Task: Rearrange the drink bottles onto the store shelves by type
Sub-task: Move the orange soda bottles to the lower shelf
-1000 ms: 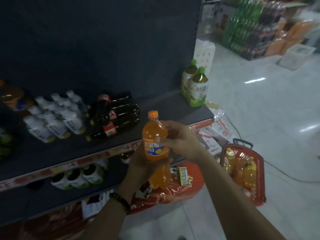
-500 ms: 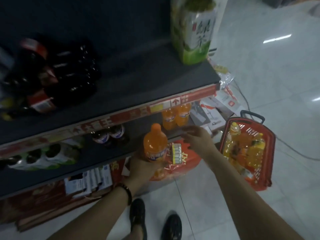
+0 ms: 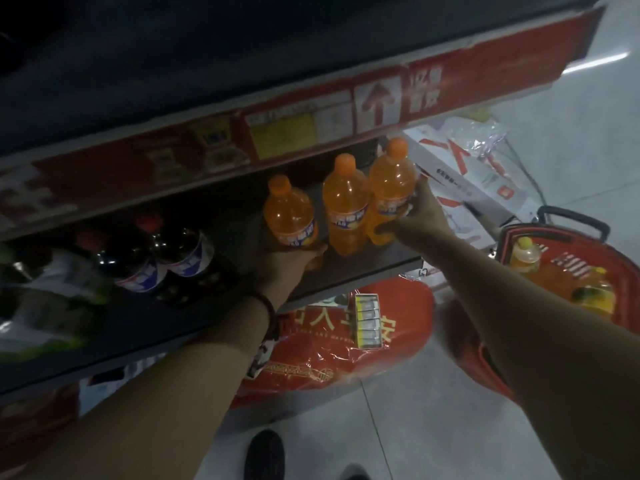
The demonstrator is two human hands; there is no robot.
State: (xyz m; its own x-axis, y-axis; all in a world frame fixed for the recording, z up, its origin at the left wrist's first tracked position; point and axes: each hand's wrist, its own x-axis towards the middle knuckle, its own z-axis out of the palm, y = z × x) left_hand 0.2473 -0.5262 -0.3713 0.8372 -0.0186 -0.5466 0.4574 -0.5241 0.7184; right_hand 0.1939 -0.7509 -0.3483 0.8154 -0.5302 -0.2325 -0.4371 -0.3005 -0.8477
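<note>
Three orange soda bottles stand upright on the lower shelf (image 3: 363, 271). My left hand (image 3: 294, 261) grips the base of the left orange bottle (image 3: 289, 216), which rests on the shelf. A middle orange bottle (image 3: 344, 206) stands free beside it. My right hand (image 3: 420, 216) wraps the lower part of the right orange bottle (image 3: 391, 188) near the shelf's right end. Further left on the same shelf are dark cola bottles (image 3: 180, 254) with blue and white labels.
A red shopping basket (image 3: 561, 258) with several yellow and orange bottles sits on the floor at right. A red bag (image 3: 332, 358) with a small box on it lies under the shelf. White boxes (image 3: 464, 181) lie beyond the shelf end. My shoes (image 3: 265, 455) are below.
The view dropped closer to the lower shelf. My left hand carried its orange bottle onto that shelf beside the two others, and my right hand reached out and took hold of the rightmost one.
</note>
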